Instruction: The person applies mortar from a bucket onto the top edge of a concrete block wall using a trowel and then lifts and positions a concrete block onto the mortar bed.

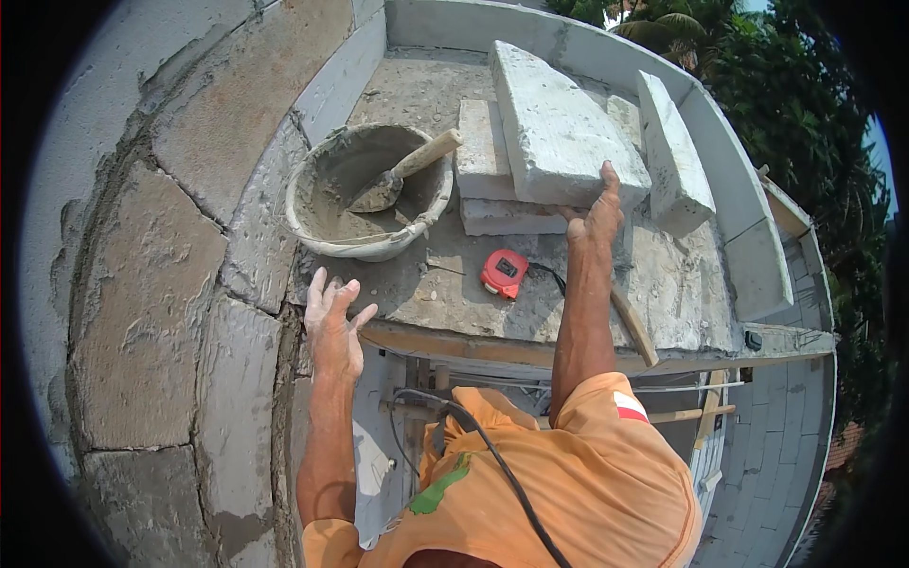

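Note:
My right hand (597,220) grips the near corner of a large white block (559,123) that lies tilted on top of a stack of similar blocks (502,213). My left hand (333,317) hangs open in the air, fingers spread, near the edge of the concrete slab (445,284) and beside the block wall (170,284). It holds nothing. Just beyond it sits a mortar bucket (365,194) with a wooden-handled trowel (407,168) resting in the wet mortar.
A red tape measure (504,273) lies on the slab between my hands. A wooden handle (632,327) pokes over the slab edge. Another white block (672,151) stands on edge at the right. Trees and lower roofs lie beyond the parapet.

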Action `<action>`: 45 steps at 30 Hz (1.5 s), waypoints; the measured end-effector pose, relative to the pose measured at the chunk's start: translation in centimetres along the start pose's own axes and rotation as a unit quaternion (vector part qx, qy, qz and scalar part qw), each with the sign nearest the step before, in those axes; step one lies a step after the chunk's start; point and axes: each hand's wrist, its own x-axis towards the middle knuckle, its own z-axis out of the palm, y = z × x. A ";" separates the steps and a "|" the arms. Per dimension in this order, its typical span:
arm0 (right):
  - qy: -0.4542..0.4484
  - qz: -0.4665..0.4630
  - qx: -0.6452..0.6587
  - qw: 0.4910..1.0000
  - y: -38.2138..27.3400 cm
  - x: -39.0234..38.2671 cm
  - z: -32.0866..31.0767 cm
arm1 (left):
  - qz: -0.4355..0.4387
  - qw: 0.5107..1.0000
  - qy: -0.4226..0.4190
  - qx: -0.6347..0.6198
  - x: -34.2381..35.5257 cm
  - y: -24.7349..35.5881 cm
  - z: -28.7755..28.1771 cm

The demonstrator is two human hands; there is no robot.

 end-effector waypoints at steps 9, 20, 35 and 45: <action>-0.039 -0.007 -0.053 0.998 0.9 -1.2 0.5 | 0.005 0.998 -0.022 0.054 -7.8 0.2 -9.1; -0.124 0.109 -0.069 0.984 0.0 -5.6 -3.9 | -0.118 0.942 0.313 0.011 -24.4 -13.1 -25.1; -0.826 0.073 -0.318 0.460 16.5 -30.8 -2.6 | -0.129 0.716 0.658 -0.195 -43.4 -34.5 -21.1; -0.919 0.084 -0.327 0.205 23.0 -39.9 -5.5 | -0.161 0.462 0.791 -0.367 -48.0 -49.8 -4.4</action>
